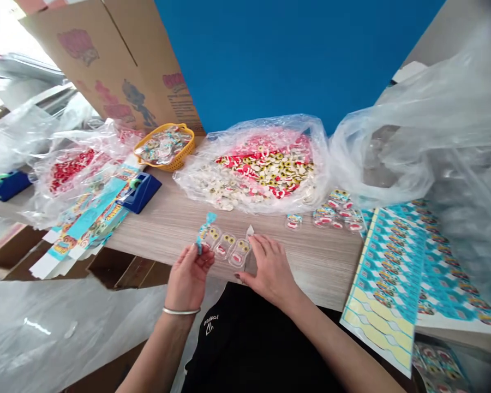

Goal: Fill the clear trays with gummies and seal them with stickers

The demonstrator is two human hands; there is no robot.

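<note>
A clear blister strip [226, 246] with three pockets of small eye and mouth candies lies at the near edge of the wooden table [180, 224]. My left hand [189, 274] pinches its left end, where a blue label strip [204, 229] is peeled up. My right hand [270, 267] presses down on the strip's right end, fingers flat. A silver bangle circles my left wrist.
An open plastic bag of loose candies [262, 166] sits behind the strip. Finished blister packs [337, 210] lie to its right, label sheets [393, 267] at the right edge. A yellow basket [166, 144], blue tape dispenser [141, 191], flat printed boxes [85, 221] and a cardboard box [118, 60] are left.
</note>
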